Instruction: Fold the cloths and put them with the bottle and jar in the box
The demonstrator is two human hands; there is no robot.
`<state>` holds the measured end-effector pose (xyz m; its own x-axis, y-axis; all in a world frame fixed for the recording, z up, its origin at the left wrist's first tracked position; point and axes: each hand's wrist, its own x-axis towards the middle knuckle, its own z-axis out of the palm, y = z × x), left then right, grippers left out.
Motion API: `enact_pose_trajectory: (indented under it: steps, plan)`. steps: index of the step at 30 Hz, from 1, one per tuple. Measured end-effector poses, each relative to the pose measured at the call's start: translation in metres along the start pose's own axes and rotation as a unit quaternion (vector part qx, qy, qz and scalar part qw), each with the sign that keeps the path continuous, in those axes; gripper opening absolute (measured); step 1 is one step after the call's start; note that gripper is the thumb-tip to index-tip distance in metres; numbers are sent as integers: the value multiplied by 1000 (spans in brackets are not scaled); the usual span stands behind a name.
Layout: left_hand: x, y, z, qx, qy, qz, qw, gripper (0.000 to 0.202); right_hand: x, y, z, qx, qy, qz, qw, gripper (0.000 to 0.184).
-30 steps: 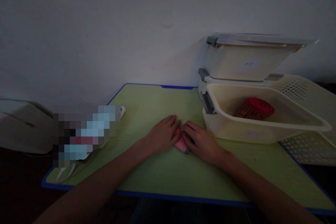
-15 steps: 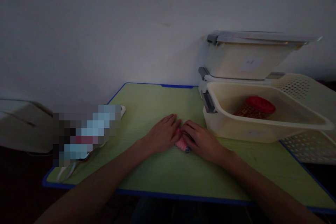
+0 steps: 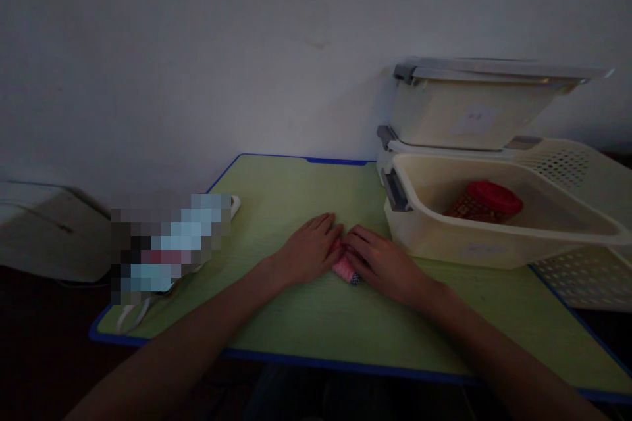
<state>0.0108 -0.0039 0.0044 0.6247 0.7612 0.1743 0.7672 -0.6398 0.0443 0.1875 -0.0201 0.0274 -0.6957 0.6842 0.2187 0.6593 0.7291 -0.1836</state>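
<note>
Both my hands lie on a green table with a blue rim. Between them is a small pink folded piece with a dark checked corner, probably cloth or paper. My left hand rests flat, fingers stretched out, pressing on the pink piece's left side. My right hand lies over its right side, fingers slightly curled and touching it. Most of the piece is hidden under the two hands.
An open cream plastic tub stands right of my hands, holding a red-lidded jar. Another lidded tub is stacked behind it, with a perforated basket at far right. A blurred-out object lies on the table's left edge.
The hands stay on the pink piece almost unmoved; the view has shifted slightly to the left.
</note>
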Motion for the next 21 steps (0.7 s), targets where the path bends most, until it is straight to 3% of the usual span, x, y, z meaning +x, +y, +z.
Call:
enact_pose_trajectory:
  steps: [21]
  plan:
    - [-1, 1, -3, 5, -16, -2, 1000, 50, 0, 0, 0, 3, 4, 6, 1000, 15]
